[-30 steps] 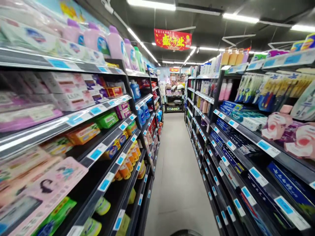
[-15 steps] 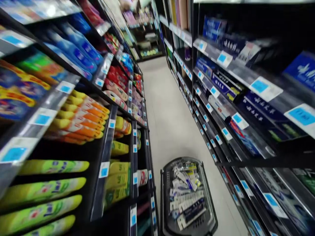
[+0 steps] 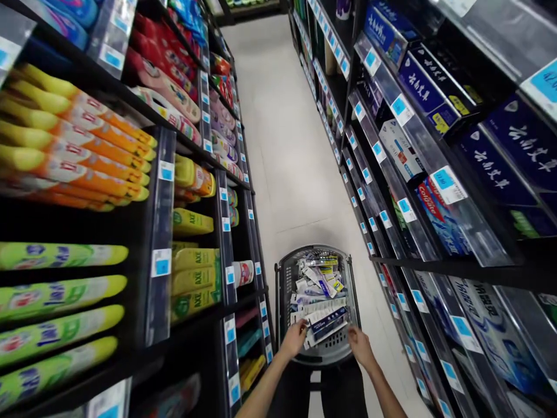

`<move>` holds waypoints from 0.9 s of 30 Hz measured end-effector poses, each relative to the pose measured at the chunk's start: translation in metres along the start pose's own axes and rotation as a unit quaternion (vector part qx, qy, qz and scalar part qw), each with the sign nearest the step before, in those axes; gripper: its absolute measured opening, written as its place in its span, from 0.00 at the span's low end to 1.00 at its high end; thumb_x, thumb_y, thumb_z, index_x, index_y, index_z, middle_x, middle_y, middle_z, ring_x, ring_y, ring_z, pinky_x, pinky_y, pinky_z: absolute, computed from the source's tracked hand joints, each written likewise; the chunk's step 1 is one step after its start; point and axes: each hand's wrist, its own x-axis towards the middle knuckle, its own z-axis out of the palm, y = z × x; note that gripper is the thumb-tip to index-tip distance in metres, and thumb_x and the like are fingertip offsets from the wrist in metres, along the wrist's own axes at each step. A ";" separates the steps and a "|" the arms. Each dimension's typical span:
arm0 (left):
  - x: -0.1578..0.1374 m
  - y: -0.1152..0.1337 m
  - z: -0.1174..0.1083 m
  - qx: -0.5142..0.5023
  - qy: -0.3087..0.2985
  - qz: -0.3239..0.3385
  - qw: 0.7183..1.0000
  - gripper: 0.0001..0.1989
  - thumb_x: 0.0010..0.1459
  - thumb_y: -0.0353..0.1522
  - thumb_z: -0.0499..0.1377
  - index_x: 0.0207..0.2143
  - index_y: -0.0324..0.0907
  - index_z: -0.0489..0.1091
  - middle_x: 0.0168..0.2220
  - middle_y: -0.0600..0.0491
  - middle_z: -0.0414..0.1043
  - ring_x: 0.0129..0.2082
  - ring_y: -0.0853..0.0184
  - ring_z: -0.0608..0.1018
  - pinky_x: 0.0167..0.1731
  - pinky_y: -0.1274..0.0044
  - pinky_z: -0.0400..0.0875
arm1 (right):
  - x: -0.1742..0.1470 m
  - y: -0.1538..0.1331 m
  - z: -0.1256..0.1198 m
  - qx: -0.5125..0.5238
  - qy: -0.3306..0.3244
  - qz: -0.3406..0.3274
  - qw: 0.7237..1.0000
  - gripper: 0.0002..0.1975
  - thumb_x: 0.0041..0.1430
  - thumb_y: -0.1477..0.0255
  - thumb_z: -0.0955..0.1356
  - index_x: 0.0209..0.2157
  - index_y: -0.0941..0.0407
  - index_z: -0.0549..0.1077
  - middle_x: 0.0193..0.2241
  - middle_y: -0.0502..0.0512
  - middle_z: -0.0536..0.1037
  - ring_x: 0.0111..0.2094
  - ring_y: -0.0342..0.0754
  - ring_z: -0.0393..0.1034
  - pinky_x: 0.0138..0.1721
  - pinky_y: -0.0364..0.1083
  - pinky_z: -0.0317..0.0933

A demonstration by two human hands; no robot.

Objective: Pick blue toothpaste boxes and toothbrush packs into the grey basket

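Left side of aisle: yellow-green bottles (image 3: 61,293) lay side by side on a shelf, orange bottles (image 3: 96,154) with yellow caps stacked above them, yellow bottles (image 3: 195,281) farther right, blue-and-white price tags (image 3: 162,262) along the shelf edges. Next, toward the middle, the left hand (image 3: 296,338) reached to the near left part of a grey basket (image 3: 334,341); fingers bent, tips close to the end of the packets, but whether they pinched one could not be told. Inside the basket lay many slim packets (image 3: 319,277), jumbled at the far end, more nearly lined up at the near end, where a dark blue packet (image 3: 328,325) sat between the hands. Progress, as judged: a good number of packets were already in; the perforated bottom showed at the near end; neither hand visibly held a packet clear of the rest. How much was left could not be settled from this view. Right hand (image 3: 359,345): at the near right rim, fingers curled, tips near the dark blue packet's right end; grip on rim or packet could not be told. Farther right, shelves held a red-and-blue toothpaste box (image 3: 441,217) and dark blue boxes (image 3: 500,162).
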 end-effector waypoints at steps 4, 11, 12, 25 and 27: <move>-0.014 -0.015 0.049 -0.022 -0.030 0.010 0.999 0.15 0.62 0.26 0.51 0.46 0.38 0.75 0.44 0.45 0.81 0.47 0.60 0.80 0.49 0.75 0.69 | 0.068 -0.021 0.020 -0.042 0.002 -0.060 0.997 0.20 0.58 0.72 0.63 0.51 0.57 0.75 0.50 0.62 0.80 0.50 0.54 0.76 0.54 0.50 0.67; -0.036 -0.081 0.134 -0.074 -0.044 -0.039 0.995 0.18 0.56 0.23 0.51 0.44 0.42 0.76 0.47 0.46 0.79 0.51 0.61 0.78 0.55 0.75 0.68 | 0.175 -0.034 0.107 -0.175 -0.016 -0.084 0.981 0.32 0.57 0.72 0.70 0.63 0.60 0.66 0.64 0.68 0.66 0.65 0.64 0.57 0.62 0.57 0.55; -0.038 -0.091 0.141 -0.081 -0.046 -0.051 0.994 0.19 0.56 0.22 0.51 0.45 0.42 0.76 0.48 0.46 0.78 0.52 0.61 0.78 0.55 0.74 0.67 | 0.183 -0.034 0.116 -0.192 -0.012 -0.082 0.978 0.30 0.58 0.72 0.70 0.63 0.59 0.67 0.64 0.69 0.66 0.64 0.65 0.56 0.61 0.59 0.54; -0.084 -0.081 0.153 -0.146 -0.042 -0.073 0.986 0.16 0.60 0.29 0.49 0.44 0.43 0.75 0.40 0.49 0.80 0.43 0.62 0.81 0.46 0.76 0.72 | 0.114 -0.059 0.083 -0.200 0.016 -0.027 0.979 0.19 0.68 0.73 0.58 0.48 0.63 0.77 0.48 0.73 0.77 0.52 0.60 0.70 0.55 0.55 0.59; -0.100 -0.063 0.137 -0.145 -0.032 -0.071 0.986 0.16 0.59 0.30 0.50 0.42 0.45 0.76 0.38 0.50 0.81 0.41 0.61 0.81 0.45 0.75 0.73 | 0.081 -0.075 0.059 -0.160 0.010 -0.016 0.987 0.19 0.69 0.69 0.58 0.42 0.62 0.78 0.40 0.70 0.80 0.43 0.58 0.76 0.47 0.51 0.65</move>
